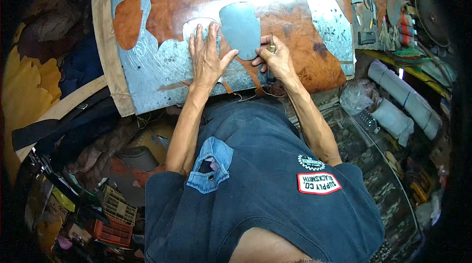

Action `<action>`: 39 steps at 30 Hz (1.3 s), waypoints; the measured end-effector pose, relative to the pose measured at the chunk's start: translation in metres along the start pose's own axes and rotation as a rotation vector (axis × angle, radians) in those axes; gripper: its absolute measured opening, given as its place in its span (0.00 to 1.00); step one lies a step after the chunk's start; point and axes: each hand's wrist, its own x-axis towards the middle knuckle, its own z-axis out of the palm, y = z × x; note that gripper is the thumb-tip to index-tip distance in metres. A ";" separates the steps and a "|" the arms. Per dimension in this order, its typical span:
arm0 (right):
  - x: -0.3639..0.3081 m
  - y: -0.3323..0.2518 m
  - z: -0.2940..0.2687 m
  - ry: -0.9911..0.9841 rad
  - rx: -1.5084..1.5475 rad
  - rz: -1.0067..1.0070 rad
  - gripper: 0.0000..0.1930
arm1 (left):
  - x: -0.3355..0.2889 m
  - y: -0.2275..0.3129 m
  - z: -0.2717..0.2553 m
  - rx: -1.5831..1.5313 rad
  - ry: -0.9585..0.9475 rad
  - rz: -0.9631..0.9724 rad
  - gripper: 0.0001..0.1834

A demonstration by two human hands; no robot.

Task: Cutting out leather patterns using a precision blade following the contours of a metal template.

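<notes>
A grey rounded template (240,27) lies flat on a large sheet of glossy brown leather (295,29). My left hand (209,59) rests flat with spread fingers beside it, the thumb reaching to the template's lower left edge. At the lower right edge, my right hand (276,59) is closed around a small hand tool (271,46) with a brass-coloured part; its working tip is hidden. Narrow leather strips (251,72) hang toward the table's front edge, below the template. Farther left lies a rounded brown leather piece (128,23).
Under the leather is a scratched metal sheet (152,76), with a wooden edge (110,56) on the left. Tools and scraps crowd the bench at the upper right. Wrapped rolls (405,98) lie at right; crates (113,231) stand at the lower left.
</notes>
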 end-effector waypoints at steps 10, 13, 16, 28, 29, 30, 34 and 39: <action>0.031 -0.004 -0.031 0.008 -0.786 -0.480 0.32 | 0.000 -0.004 0.004 0.028 0.017 0.033 0.45; 0.043 -0.022 -0.038 -0.077 -0.959 -0.473 0.33 | -0.003 -0.007 0.005 0.049 0.031 0.048 0.44; 0.046 -0.023 -0.040 -0.138 -0.998 -0.432 0.33 | -0.004 -0.007 0.004 0.078 0.035 0.058 0.47; 0.055 0.002 -0.048 -0.127 -0.912 -0.620 0.31 | -0.006 -0.001 -0.001 0.085 0.028 0.035 0.45; 0.055 0.002 -0.049 -0.125 -0.924 -0.596 0.31 | -0.006 -0.001 0.002 0.072 0.034 0.043 0.45; 0.052 -0.001 -0.049 -0.130 -0.930 -0.565 0.31 | -0.007 -0.002 0.003 0.063 0.034 0.042 0.45; 0.057 0.005 -0.050 -0.127 -0.926 -0.636 0.31 | -0.008 -0.004 0.004 0.090 0.056 0.051 0.44; 0.053 0.000 -0.048 -0.112 -0.897 -0.677 0.29 | -0.009 -0.010 0.005 0.142 0.058 0.101 0.41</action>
